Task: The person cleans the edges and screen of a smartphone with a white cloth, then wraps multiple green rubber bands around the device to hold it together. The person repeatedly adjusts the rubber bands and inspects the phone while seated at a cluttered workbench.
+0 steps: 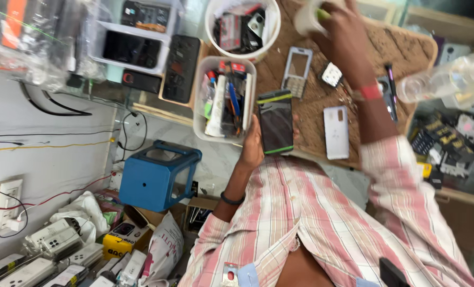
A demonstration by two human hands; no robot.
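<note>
My left hand (252, 148) grips a dark-screened smartphone with green edges (275, 122) and holds it over the near edge of a brown cork mat (311, 114). A black band sits on that wrist. My right hand (339, 32), with a red band at the wrist, reaches to the far side of the mat. Its fingers are closed on a white roll with a bit of green showing (308, 17). On the mat lie a white phone back cover (336, 132), a grey phone frame (297, 65) and a small keypad piece (331, 74).
A rectangular white tub of tools (223, 98) and a round white tub of parts (242, 26) stand left of the mat. Trays with phones (133, 48) lie further left. A clear bottle (439, 79) lies at the right. A blue stool (160, 175) and boxes sit on the floor.
</note>
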